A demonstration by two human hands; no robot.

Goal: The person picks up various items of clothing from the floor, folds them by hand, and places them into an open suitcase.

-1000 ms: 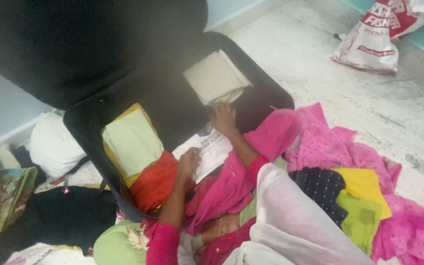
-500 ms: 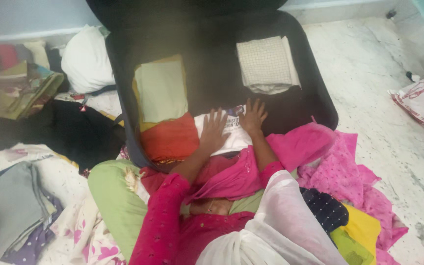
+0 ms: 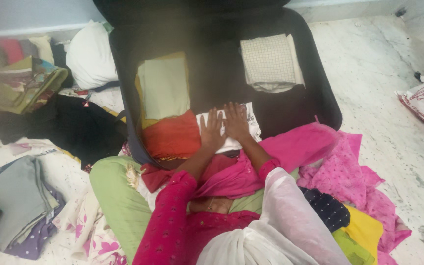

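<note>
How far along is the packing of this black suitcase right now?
Done: a green-and-orange folded stack and a checked folded cloth lie inside the open suitcase. In hand: the left hand and right hand press flat on a white printed packet at the near edge. Left: pink cloth, yellow and dark pieces and grey folded clothes lie outside on the floor.

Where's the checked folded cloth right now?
In the head view, the checked folded cloth lies in the open black suitcase, upper right, apart from both hands pressing the white packet nearer the person.
</note>
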